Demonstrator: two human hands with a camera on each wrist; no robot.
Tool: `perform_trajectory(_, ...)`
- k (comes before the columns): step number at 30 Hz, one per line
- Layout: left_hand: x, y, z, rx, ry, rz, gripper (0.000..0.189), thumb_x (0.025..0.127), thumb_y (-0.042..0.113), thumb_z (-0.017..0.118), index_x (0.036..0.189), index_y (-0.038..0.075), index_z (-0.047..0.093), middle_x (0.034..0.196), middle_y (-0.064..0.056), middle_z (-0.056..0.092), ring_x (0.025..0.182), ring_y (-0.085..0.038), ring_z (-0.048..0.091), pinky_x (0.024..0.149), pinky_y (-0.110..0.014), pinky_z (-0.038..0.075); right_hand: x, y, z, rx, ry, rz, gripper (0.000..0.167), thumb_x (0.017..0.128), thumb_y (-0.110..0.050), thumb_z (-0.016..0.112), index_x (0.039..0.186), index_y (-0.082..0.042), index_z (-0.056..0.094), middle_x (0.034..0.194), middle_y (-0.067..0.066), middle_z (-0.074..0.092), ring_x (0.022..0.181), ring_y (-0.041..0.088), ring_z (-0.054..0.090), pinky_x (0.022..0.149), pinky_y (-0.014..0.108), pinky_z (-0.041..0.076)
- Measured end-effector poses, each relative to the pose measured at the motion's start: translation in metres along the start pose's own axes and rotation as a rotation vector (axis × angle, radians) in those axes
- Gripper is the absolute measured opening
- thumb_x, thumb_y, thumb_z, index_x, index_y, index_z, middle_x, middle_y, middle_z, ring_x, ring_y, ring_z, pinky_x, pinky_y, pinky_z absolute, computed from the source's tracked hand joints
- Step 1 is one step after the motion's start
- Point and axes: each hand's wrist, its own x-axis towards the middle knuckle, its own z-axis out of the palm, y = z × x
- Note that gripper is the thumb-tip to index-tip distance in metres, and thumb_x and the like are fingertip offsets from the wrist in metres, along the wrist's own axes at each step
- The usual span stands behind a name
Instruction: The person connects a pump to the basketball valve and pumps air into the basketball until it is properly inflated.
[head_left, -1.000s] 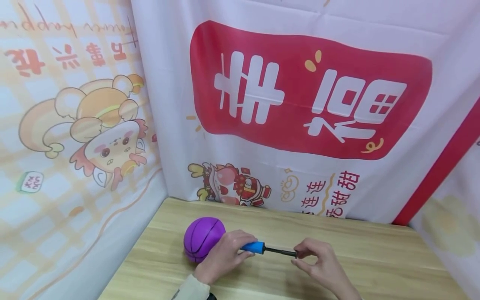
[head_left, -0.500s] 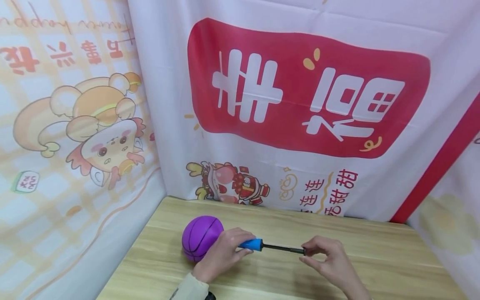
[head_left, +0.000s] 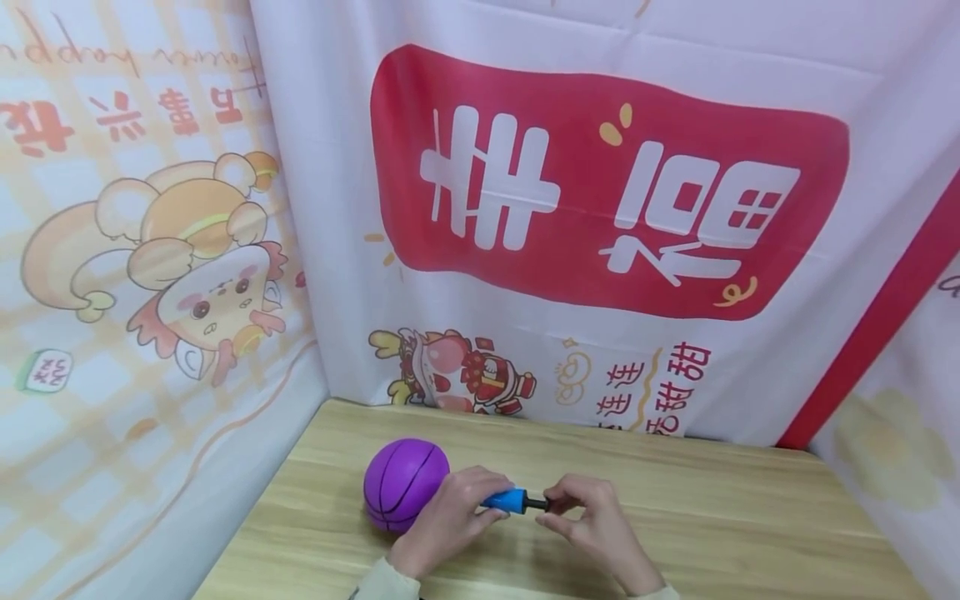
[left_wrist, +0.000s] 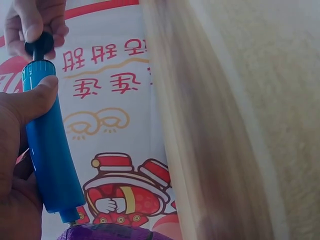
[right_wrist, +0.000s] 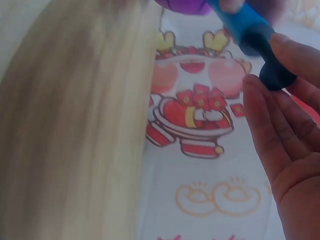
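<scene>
A purple basketball rests on the wooden table at the left. My left hand grips the blue barrel of a small hand pump beside the ball, thumb along its side. In the left wrist view, the pump's narrow end meets the ball at a thin metal needle, mostly hidden. With thumb and fingers, my right hand pinches the black plunger handle at the other end. Only a short stretch of the black rod shows between handle and barrel. The left hand covers much of the barrel in the head view.
The wooden table ends at a white hanging cloth with red and white lettering behind it. Another printed cloth with a checked pattern hangs along the left side, and a pale one along the right.
The right hand first drew the plunger out to the right, then pushed it left toward the barrel, so less rod shows now. The left hand and basketball stay nearly in place.
</scene>
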Motion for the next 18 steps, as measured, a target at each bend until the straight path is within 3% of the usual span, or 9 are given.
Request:
perform_trajectory(8,-0.002,0.000,-0.005,-0.009,-0.023,0.002,0.036,0.087,0.021,0.084,0.122,0.020,0.075,0.118,0.007,0.078,0.107,-0.006,0.072,0.097,-0.025,0.062,0.001,-0.002,0.003,-0.051,-0.016,-0.016,0.027,0.075,-0.002,0.092,0.091,-0.016,0.075,0.088,-0.004,0.078,0.072,-0.001,0.070,0.063,0.029,0.066)
perform_trajectory(18,0.000,-0.003,-0.011,-0.040,-0.039,-0.034,0.037,0.088,0.019,0.084,0.123,0.022,0.074,0.121,0.006,0.077,0.109,-0.007,0.072,0.098,-0.025,0.062,-0.013,-0.003,-0.037,-0.071,0.017,-0.069,0.035,0.072,0.003,0.091,0.093,-0.019,0.074,0.086,-0.004,0.077,0.072,0.006,0.072,0.062,0.027,0.065)
